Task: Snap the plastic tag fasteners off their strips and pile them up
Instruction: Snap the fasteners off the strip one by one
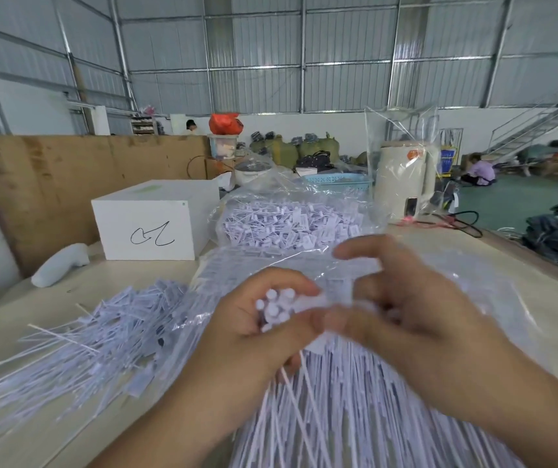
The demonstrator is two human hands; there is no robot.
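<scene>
My left hand grips a small bundle of white tag fasteners, their round heads poking up between thumb and fingers and their thin stems trailing down. My right hand pinches a blurred white piece at the right side of that bundle, index finger raised. Beneath both hands lies a clear bag of unseparated fastener strips. A loose pile of fasteners spreads over the table on the left. A second clear bag full of fasteners stands behind my hands.
A white box with a black scribble sits at the back left, in front of a plywood board. A cream appliance under plastic, a blue basket and a black cable stand at the back right. The table's right edge runs diagonally.
</scene>
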